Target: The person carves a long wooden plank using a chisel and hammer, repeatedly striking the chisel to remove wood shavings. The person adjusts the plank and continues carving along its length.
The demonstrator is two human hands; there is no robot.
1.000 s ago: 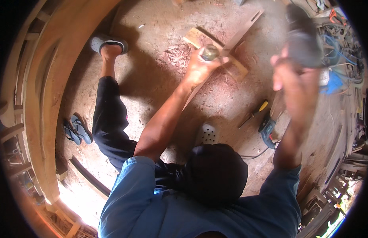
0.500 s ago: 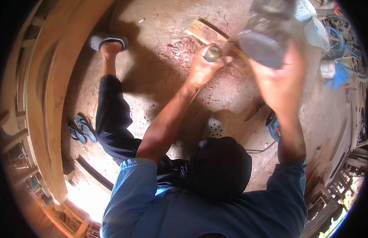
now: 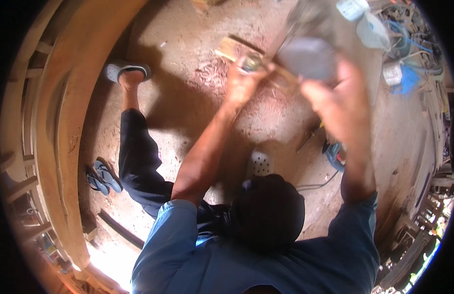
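Note:
My left hand (image 3: 240, 82) is closed round an upright tool with a round top (image 3: 252, 62), probably a chisel handle; its tip is hidden. My right hand (image 3: 340, 100), smeared by motion, grips a dark, round-faced mallet (image 3: 308, 58) just right of the tool's top; whether they touch I cannot tell. Beneath the tool, a long wooden board (image 3: 272, 49) crosses a short pale wood block (image 3: 226, 47) on the floor. Reddish shavings (image 3: 207, 73) lie around the block.
A power tool (image 3: 334, 156) with a cord lies right of my bent leg. Pale buckets (image 3: 371, 32), hoses and clutter line the upper right. Thick timbers (image 3: 63, 132) stand along the left, beside flip-flops (image 3: 102, 176). My left leg (image 3: 136, 142) stretches out on the floor.
My right hand and the mallet have swung left from farther right, toward the top of the tool. My left hand stays in nearly the same place, still round the tool.

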